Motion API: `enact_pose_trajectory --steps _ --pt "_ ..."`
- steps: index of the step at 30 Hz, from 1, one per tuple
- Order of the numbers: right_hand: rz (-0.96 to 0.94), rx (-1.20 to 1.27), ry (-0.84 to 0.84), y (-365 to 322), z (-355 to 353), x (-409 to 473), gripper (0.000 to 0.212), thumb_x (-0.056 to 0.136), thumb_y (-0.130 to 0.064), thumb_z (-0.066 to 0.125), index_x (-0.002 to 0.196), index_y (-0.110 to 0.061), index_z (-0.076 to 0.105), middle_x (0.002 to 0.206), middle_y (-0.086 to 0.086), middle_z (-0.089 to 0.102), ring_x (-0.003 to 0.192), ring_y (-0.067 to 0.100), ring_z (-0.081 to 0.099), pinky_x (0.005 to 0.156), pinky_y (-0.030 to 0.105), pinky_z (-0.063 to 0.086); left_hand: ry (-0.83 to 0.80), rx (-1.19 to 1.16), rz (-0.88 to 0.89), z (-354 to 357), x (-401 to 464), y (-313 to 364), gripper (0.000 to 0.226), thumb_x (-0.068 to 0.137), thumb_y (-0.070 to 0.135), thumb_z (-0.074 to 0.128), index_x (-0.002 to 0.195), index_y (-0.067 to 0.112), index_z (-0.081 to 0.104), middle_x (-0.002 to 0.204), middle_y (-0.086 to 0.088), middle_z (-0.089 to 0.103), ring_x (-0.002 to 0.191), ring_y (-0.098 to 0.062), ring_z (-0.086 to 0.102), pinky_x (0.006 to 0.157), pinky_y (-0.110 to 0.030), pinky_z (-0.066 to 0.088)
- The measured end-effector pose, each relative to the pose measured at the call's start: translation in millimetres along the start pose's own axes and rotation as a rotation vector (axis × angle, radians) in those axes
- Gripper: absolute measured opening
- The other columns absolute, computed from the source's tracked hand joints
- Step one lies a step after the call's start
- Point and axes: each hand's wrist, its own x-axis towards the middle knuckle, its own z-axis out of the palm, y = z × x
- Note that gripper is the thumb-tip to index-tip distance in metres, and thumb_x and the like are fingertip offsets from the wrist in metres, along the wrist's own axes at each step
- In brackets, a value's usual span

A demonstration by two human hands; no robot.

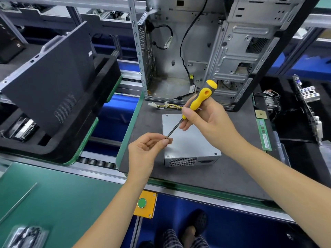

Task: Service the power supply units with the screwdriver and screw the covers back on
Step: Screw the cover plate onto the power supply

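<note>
Gripping one screwdriver (pixel 198 101), two hands (pixel 206 117) over one power supply unit (pixel 193 145).

Bare pallet (pixel 206 178) in front of PSU (pixel 189 145); open PC case (pixel 197 51) blocks behind, RAM stick (pixel 264 135) to the right.

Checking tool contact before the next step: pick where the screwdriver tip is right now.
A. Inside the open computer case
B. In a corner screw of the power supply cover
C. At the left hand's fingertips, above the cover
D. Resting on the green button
C: the screwdriver, held in the right hand, has its tip at the pinching fingertips of the left hand, above the power supply unit.
</note>
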Motion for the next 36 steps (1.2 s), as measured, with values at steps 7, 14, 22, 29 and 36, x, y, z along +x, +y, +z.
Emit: enact_pose_trajectory --steps 7,14,22,29,36 --pt "0.002 -0.198 -0.099 7 6 -18 0.005 0.093 -0.01 0.058 0.093 -0.008 0.053 0.08 0.008 0.06 0.067 0.021 0.066 0.065 0.03 0.056 0.088 0.216 0.061 5 -24 -23 0.014 0.079 0.013 0.079 0.078 0.027 0.076 0.103 0.006 0.066 0.112 -0.023 0.059 0.098 -0.041 0.046" --pt "0.005 -0.274 -0.098 11 10 -29 0.008 0.094 -0.013 0.058 0.091 -0.007 0.054 0.079 0.011 0.061 0.067 0.019 0.066 0.068 0.029 0.057 0.177 0.203 -0.045 11 -34 -30 0.014 0.075 0.022 0.081 0.073 0.035 0.076 0.112 0.017 0.059 0.12 -0.012 0.052 0.098 -0.032 0.041" --pt "-0.019 -0.356 -0.114 10 15 -32 0.011 0.094 -0.015 0.058 0.094 -0.004 0.055 0.081 0.005 0.062 0.07 0.017 0.067 0.069 0.029 0.056 0.225 0.229 -0.041 14 -40 -31 0.015 0.078 0.021 0.08 0.077 0.035 0.076 0.117 0.012 0.057 0.121 -0.006 0.051 0.1 -0.022 0.037" --pt "0.02 -0.314 -0.122 9 17 -28 0.011 0.094 -0.011 0.057 0.094 -0.001 0.054 0.082 0.012 0.061 0.07 0.021 0.067 0.069 0.029 0.057 0.197 0.289 -0.014 8 -40 -30 0.014 0.08 0.017 0.08 0.078 0.031 0.075 0.115 0.014 0.058 0.12 -0.008 0.051 0.096 -0.009 0.037" --pt "0.006 -0.351 -0.147 9 18 -28 0.012 0.094 -0.014 0.057 0.096 -0.002 0.054 0.081 0.007 0.062 0.069 0.017 0.067 0.069 0.027 0.057 0.163 0.363 0.037 5 -41 -30 0.014 0.081 0.017 0.078 0.082 0.029 0.073 0.116 0.012 0.057 0.12 -0.013 0.051 0.098 -0.011 0.035"
